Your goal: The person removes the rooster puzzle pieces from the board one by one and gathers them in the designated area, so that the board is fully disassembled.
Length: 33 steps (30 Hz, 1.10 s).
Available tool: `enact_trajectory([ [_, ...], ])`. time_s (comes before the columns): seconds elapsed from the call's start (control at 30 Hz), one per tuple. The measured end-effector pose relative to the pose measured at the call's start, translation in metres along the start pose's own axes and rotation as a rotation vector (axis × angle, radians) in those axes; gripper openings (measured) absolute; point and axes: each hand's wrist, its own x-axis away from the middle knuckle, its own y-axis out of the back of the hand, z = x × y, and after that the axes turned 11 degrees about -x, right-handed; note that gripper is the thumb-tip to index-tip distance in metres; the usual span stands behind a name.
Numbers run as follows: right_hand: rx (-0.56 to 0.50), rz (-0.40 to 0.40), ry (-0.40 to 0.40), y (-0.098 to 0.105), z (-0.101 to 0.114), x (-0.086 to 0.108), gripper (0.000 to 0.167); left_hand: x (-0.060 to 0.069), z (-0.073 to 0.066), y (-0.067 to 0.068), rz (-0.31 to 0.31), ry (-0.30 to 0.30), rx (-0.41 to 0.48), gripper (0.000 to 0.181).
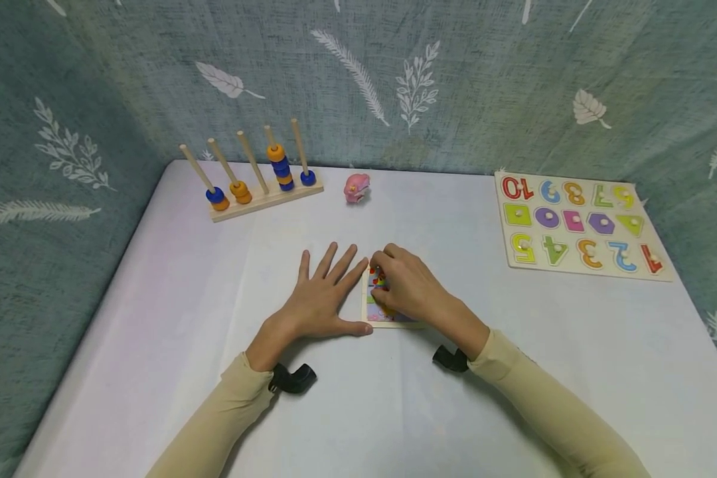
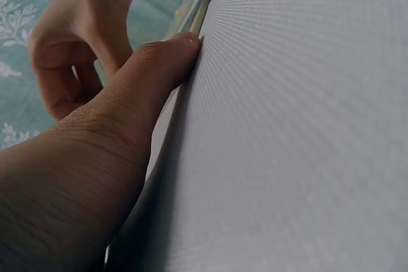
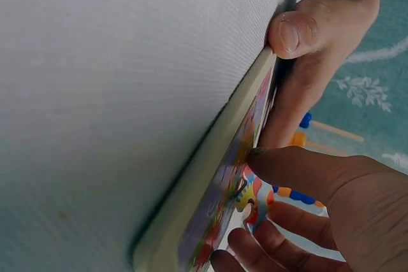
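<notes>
A small wooden picture puzzle with a pale frame lies flat on the white table between the hands. My left hand is spread flat beside it, fingers straight, with the index fingertip and thumb touching its left edge and near corner. Over the puzzle, my right hand curls its fingers and hides much of the picture. In the right wrist view, a colourful puzzle piece stands tilted up from the board, pinched between thumb and fingers. The left wrist view shows the left thumb against the frame's edge.
An abacus with wooden pegs and blue and orange rings stands at the back left. Near the back middle sits a small pink toy. A number-and-shape board lies at the back right. Patterned green cloth hangs behind the table.
</notes>
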Motion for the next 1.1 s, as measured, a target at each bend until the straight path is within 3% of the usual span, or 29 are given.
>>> enact_trajectory([
  [0.33,0.069,-0.05,-0.006,-0.0026,0.0002,0.0013,0.031,0.0006,-0.0009,-0.002,-0.014,0.001,0.014,0.115],
  [0.8,0.074,-0.102,-0.026,-0.0069,0.0016,-0.0026,0.024,-0.0006,-0.0021,0.0015,-0.012,0.002,0.013,0.114],
  [1.1,0.085,-0.165,0.042,-0.0056,0.0016,-0.0047,0.02,0.0003,-0.0003,0.0011,-0.012,0.004,-0.006,0.115],
])
